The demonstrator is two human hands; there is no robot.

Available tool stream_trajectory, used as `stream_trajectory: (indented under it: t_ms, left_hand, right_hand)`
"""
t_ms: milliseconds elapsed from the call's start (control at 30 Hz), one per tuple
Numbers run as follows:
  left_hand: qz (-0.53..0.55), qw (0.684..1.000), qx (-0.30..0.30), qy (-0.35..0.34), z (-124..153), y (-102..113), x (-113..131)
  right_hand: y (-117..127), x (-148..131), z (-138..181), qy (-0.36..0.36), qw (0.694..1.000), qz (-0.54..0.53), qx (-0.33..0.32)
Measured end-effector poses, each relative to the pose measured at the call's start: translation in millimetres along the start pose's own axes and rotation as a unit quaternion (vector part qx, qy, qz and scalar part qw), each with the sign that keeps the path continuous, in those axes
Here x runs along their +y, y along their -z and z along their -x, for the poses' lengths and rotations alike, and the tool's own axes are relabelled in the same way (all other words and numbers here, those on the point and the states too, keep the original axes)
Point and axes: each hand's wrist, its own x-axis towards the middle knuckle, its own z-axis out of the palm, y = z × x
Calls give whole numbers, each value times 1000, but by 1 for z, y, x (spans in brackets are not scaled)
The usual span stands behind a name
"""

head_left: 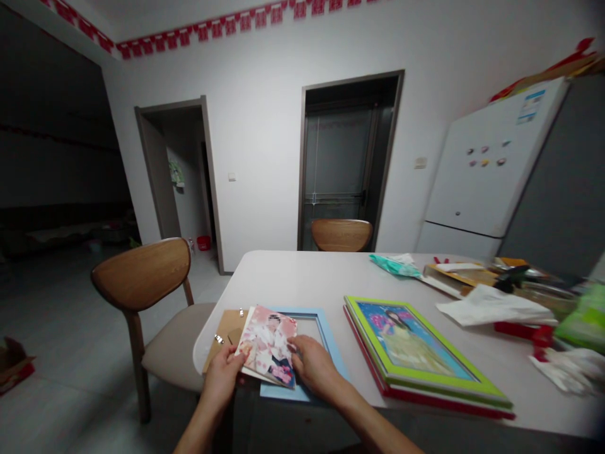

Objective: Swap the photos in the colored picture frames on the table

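Observation:
My left hand is closed on the lower left edge of a photo print, its thumb on top. A pale sheet edge shows under the print. My right hand grips the print's right edge, with its fingertips partly hidden. Under the print and my right hand lies a light blue picture frame, its opening facing up. A brown backing board with metal clips lies to the left, partly covered by the print.
Right of my hands, a green picture frame with a picture rests on a red one. Farther right are white paper, white gloves and a green bag. A wooden chair stands left of the table.

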Motion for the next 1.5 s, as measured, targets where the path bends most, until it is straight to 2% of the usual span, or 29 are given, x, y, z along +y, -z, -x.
stream_trajectory:
  t_ms: [333,533,633,767,900,1000,1100,1200,1267,1333,1433,1500]
  left_hand:
    - [35,998,-39,46,1,-1,-3]
    - [66,995,-70,20,10,-4,8]
    - [67,996,-55,-6,16,-6,12]
    - [22,998,-10,-63,23,-9,21]
    - [-108,978,33,-178,31,-16,39]
    - [-217,940,48,-260,40,-31,52]
    - [-272,897,11,-348,50,-54,57]
    - [-313,863,-26,-395,56,-73,53]
    - [-325,855,-59,-401,57,-79,46]
    - [-325,860,-83,-384,54,-78,35]
    - [-350,882,-69,-308,46,-65,17]
    - [-387,884,-57,-256,40,-55,9]
  right_hand:
    - [-4,2,-1,5,990,-120,70]
    - [-1,-3,7,25,984,-168,61]
    - [0,-5,8,30,980,-182,72]
    - [3,-6,8,25,976,-194,97]
    - [15,-16,9,9,970,-225,89]
    - [32,-32,11,-20,936,-342,76]
    - [48,-45,11,-57,888,-451,65]
    - [55,-44,9,-94,862,-494,63]
    - [54,-33,7,-116,853,-504,72]
    - [52,-14,6,-141,856,-489,90]
    - [49,16,7,-202,878,-420,112]
    - [47,32,8,-250,886,-374,115]
